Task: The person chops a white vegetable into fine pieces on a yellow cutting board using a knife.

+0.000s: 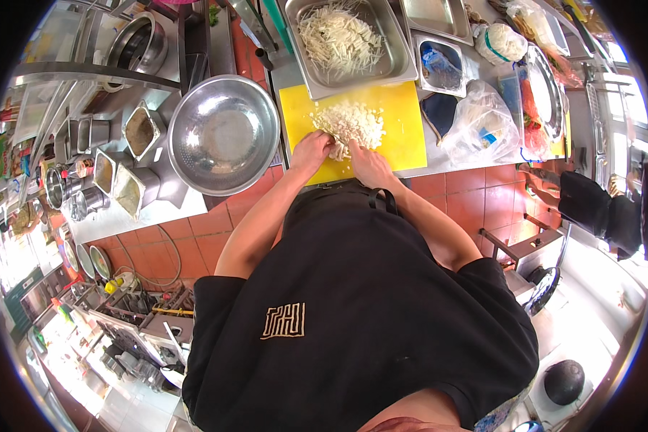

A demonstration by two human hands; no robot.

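Note:
A yellow cutting board (405, 129) lies before me, with a heap of finely chopped white pieces (351, 123) on it. My left hand (313, 150) touches the left lower edge of the heap, its fingers bent against some longer white pieces (339, 152). At the heap's lower right, my right hand (371, 164) is closed, with its fingertips among the pieces; whether it holds a knife cannot be seen. Past the board, and partly over its far edge, a deep steel tray (397, 65) holds thin white strips (340, 40).
A large steel bowl (224, 135) stands left of the board, near steel containers (140, 132) with contents. To the right are a small steel container (440, 65), a dark blue cloth-like item (439, 113) and a clear plastic bag (483, 127). Another person (594, 208) is at the far right.

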